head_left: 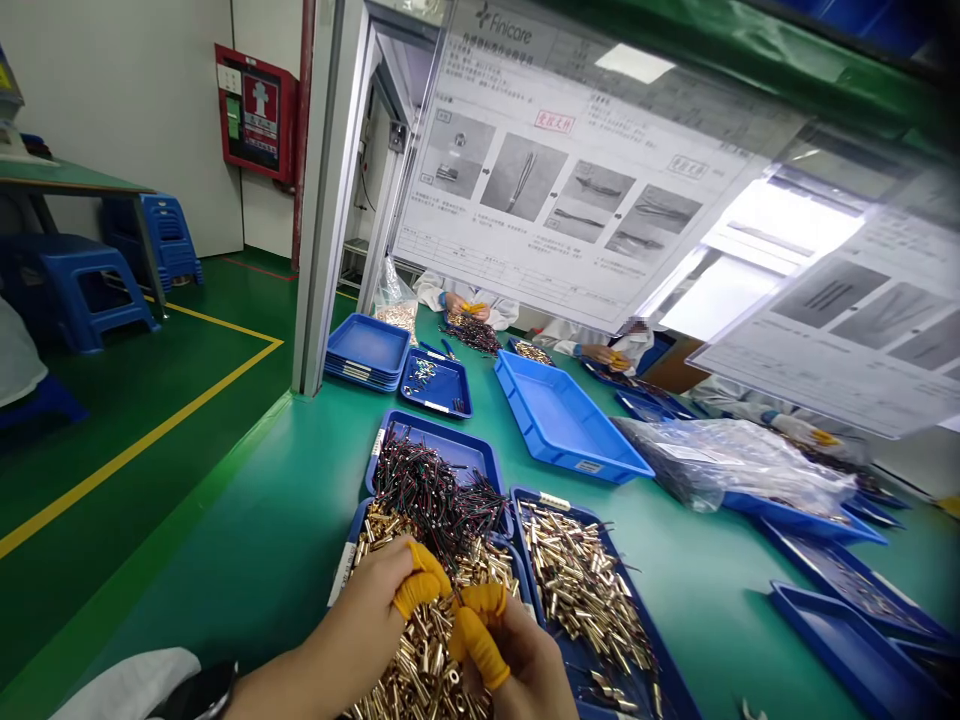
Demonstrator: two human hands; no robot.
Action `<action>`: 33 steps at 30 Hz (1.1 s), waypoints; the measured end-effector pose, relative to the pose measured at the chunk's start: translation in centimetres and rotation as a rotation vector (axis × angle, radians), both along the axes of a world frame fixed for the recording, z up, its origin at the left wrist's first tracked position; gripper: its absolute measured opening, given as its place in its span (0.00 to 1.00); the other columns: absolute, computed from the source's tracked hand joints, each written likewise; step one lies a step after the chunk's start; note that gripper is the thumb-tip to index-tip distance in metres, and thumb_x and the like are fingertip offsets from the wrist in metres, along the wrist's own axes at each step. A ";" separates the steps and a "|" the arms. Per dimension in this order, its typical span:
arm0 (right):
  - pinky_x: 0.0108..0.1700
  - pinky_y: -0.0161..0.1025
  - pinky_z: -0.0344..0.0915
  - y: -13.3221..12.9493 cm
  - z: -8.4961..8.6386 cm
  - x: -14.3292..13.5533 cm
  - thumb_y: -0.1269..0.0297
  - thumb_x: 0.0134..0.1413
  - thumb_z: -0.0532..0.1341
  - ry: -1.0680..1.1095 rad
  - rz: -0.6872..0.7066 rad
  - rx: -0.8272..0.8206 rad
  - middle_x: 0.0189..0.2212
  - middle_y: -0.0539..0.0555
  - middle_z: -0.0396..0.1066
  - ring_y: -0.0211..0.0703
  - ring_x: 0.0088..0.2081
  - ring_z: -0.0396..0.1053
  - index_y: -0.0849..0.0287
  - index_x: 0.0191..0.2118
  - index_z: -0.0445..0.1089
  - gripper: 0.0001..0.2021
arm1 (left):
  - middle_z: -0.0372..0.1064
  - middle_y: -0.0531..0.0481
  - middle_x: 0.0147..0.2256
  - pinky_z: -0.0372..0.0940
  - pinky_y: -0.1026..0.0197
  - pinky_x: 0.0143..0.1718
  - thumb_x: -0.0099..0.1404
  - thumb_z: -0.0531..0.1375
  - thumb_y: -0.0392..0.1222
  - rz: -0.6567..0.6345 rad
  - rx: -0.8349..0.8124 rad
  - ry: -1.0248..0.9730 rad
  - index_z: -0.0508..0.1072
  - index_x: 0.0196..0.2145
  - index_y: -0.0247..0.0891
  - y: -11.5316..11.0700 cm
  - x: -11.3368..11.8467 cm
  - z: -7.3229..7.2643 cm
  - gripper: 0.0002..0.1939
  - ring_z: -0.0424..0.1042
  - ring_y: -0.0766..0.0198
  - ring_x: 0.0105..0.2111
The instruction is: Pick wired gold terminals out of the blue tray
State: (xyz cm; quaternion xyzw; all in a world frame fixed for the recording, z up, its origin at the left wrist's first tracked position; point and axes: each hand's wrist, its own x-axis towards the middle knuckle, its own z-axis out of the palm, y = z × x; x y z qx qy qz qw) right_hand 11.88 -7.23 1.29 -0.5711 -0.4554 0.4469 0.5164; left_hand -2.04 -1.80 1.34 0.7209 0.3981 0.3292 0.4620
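Down low, the left hand (375,600) and right hand (517,650) (both wearing yellow rubber finger cots) meet with fingertips pressed together, pinching something too small to make out, above the heap of small brass metal sleeves (424,660) in the near blue plastic tray (343,565), beside thin dark wire leads (435,495).

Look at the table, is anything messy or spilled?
Mostly tidy. The tangle of thin dark wires heaps over the edge of its blue plastic tray onto the small brass tubes under both hands. The clear plastic bag lies crumpled across another tray. Nothing looks broken.
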 end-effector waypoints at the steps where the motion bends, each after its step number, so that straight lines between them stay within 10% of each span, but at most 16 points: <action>1: 0.19 0.29 0.51 0.0 -0.2 -0.2 0.48 0.40 0.65 0.004 0.017 0.008 0.15 0.45 0.60 0.31 0.17 0.55 0.60 0.22 0.68 0.18 | 0.65 0.51 0.30 0.59 0.63 0.34 0.56 0.48 0.26 0.027 -0.049 -0.066 0.66 0.28 0.37 0.1 0.0 0.0 0.11 0.65 0.61 0.33; 11: 0.18 0.31 0.48 -0.2 -1.0 0.0 0.47 0.45 0.62 -0.050 -0.022 0.077 0.16 0.45 0.59 0.32 0.16 0.52 0.58 0.27 0.70 0.17 | 0.65 0.51 0.34 0.59 0.63 0.40 0.51 0.51 0.25 -0.146 -0.127 -0.256 0.72 0.32 0.39 -0.2 -0.1 0.4 0.16 0.65 0.61 0.39; 22: 0.20 0.31 0.51 -0.2 -2.2 0.3 0.49 0.47 0.60 -0.158 -0.071 0.128 0.17 0.47 0.62 0.34 0.18 0.55 0.57 0.30 0.71 0.15 | 0.63 0.53 0.28 0.58 0.65 0.30 0.51 0.58 0.31 0.060 -0.182 -0.337 0.72 0.25 0.38 0.2 0.0 0.4 0.04 0.63 0.62 0.31; 33: 0.20 0.35 0.43 -0.2 -2.2 0.5 0.52 0.49 0.56 -0.402 -0.082 0.177 0.15 0.46 0.58 0.35 0.18 0.48 0.58 0.26 0.69 0.15 | 0.70 0.50 0.33 0.61 0.59 0.40 0.56 0.55 0.33 -0.022 -0.282 -0.346 0.71 0.33 0.38 0.4 -0.1 -0.3 0.07 0.69 0.58 0.38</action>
